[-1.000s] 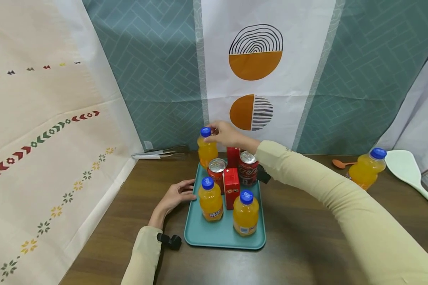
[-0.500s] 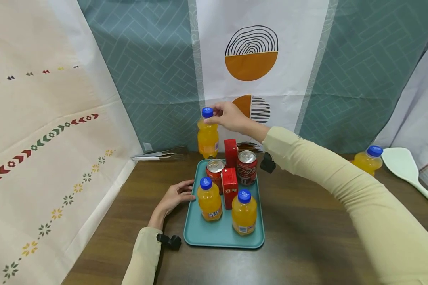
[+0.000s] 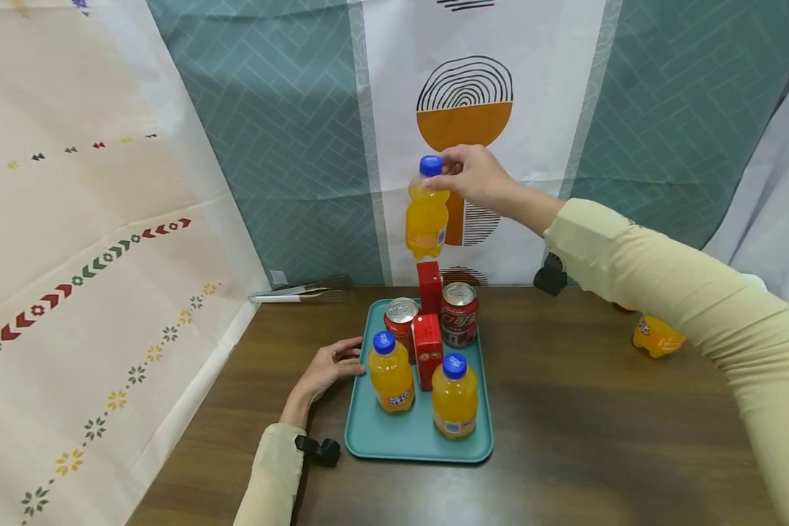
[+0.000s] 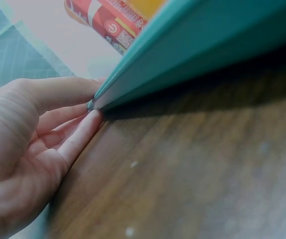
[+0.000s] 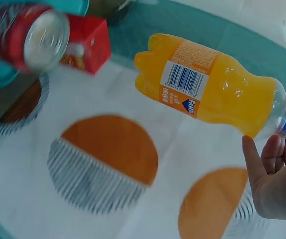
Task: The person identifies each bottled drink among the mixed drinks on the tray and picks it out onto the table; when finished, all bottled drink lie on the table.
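Pinching an orange Fanta bottle [image 3: 426, 219] at its neck, the right grip [image 3: 476, 175] holds it aloft above the far red carton [image 3: 429, 286]; the left grip [image 3: 327, 367], fingers loosely extended, touches the rim of the teal tray [image 3: 421, 443].

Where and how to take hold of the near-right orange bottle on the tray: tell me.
Likely best just under its blue cap, coming from above and the right. The near-right orange bottle stands upright, narrowing towards that cap, while the nearer red carton and the other near bottle stand on its left.
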The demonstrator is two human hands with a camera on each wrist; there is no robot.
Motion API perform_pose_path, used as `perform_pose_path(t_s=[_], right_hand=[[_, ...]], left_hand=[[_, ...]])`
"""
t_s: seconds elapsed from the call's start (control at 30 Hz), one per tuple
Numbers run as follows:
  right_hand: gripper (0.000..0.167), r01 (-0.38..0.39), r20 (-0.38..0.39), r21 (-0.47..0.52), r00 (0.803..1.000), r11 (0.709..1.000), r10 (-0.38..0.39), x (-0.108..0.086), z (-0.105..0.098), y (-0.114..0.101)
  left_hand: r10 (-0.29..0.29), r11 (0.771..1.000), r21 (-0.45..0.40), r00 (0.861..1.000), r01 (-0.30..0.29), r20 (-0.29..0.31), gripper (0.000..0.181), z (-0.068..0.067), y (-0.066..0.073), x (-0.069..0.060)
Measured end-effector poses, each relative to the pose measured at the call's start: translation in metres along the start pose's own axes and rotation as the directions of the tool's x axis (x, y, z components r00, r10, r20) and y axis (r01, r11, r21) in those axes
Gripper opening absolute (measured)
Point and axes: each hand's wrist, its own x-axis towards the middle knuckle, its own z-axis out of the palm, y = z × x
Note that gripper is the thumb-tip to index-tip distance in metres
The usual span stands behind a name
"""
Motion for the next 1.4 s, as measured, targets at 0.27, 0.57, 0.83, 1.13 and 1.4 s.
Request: perform_pose_path(t_s=[0.27,0.57,0.83,1.13,1.4], right_hand=[[0.052,-0.144,-0.031,-0.044,0.989,0.989,0.143,-0.013,-0.055,0.021],[0.063,-0.252,-0.095,-0.109,0.965,0.961,0.242,-0.056,-0.087,0.064],[0.072,-0.318,-0.125,-0.078,0.943,0.945,0.307,-0.093,-0.104,0.083],[0.075,-0.341,-0.123,-0.079,0.936,0.937,0.330,-0.113,-0.093,0.115],[0.075,-0.369,-0.118,-0.138,0.928,0.919,0.355,-0.135,-0.083,0.147]], left_hand=[[-0.003,1.000,0.010,1.000,0.003,-0.018,0.062,0.001,0.002,0.012],[-0.027,0.999,0.024,1.000,0.027,-0.014,0.062,0.008,-0.001,0.006],[-0.004,1.000,0.002,1.000,0.004,0.011,0.063,0.011,-0.001,0.006],[-0.037,0.999,0.012,0.999,0.038,-0.014,0.063,0.002,0.000,-0.001],[-0.035,0.999,0.015,0.999,0.035,0.000,0.063,0.002,0.001,-0.002]])
